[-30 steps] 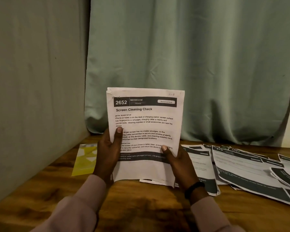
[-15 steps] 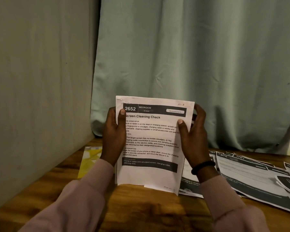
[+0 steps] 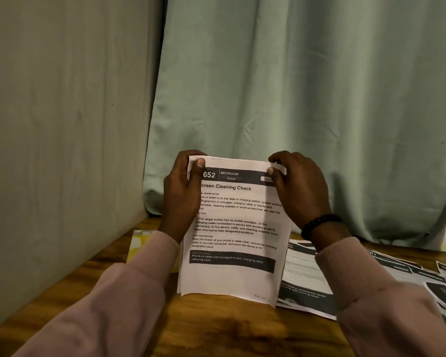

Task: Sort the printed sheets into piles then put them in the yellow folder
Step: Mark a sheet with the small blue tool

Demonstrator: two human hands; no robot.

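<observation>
Moved: both my hands, now up at sheet stack [image 3: 233,228] top corners.
Left grip [image 3: 184,191]: pinches stack.
Right grip [image 3: 298,186]: pinches stack.
Stack base: on counter [image 3: 216,328].

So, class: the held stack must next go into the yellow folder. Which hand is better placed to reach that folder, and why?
Probably the left hand: the yellow folder lies just beyond its sleeve at the wall, while the right hand grips the stack on the far side.

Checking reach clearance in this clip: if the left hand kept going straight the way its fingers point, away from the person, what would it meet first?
Probably the green curtain hanging behind the held stack of sheets. The left hand grips the stack's top corner; depth to the curtain is unclear.
</observation>
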